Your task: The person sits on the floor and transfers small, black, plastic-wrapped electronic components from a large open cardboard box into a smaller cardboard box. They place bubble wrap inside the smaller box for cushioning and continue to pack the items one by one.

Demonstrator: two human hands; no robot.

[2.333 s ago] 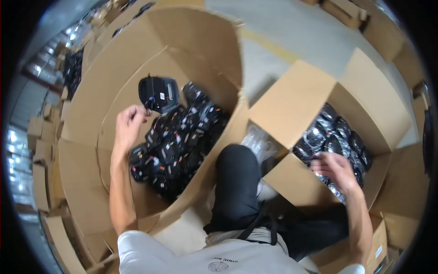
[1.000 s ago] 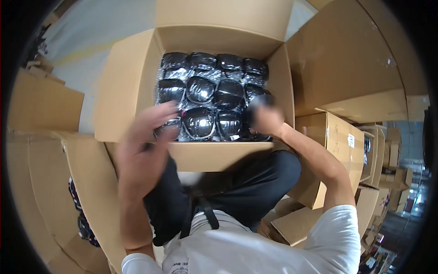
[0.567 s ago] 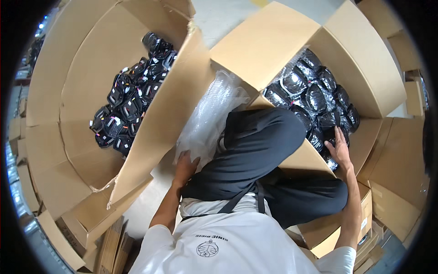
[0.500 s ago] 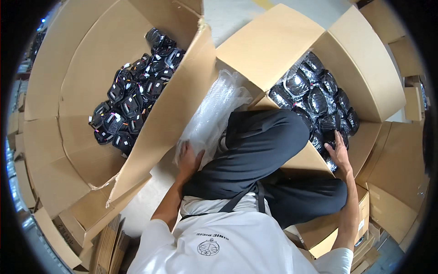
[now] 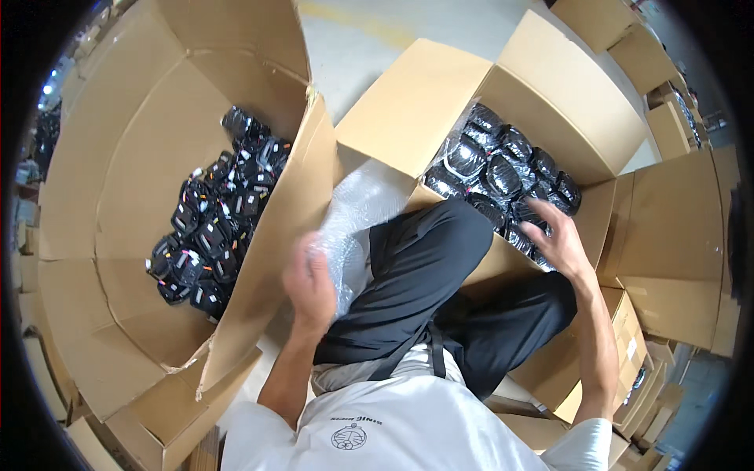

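My left hand point(image 5: 309, 286), a little blurred, is closed on the near edge of a clear bubble wrap sheet point(image 5: 357, 206), beside my bent leg. The sheet rises between the large left carton and my knee. My right hand point(image 5: 559, 242) is open, fingers apart, just above the near side of the right carton point(image 5: 420, 98). Inside that carton lie several glossy black rounded parts point(image 5: 503, 174) in clear film. The right hand holds nothing.
At left stands a large deep carton point(image 5: 118, 180), its torn-edged wall close to my left arm. It holds a pile of black parts point(image 5: 212, 228) with coloured connectors and small labels. More cartons point(image 5: 667, 251) stand at the right.
My left hand has lifted, and the bubble wrap has been drawn up with it. My right hand has risen off the wrapped black parts and moved left, fingers spread. The view has shifted.
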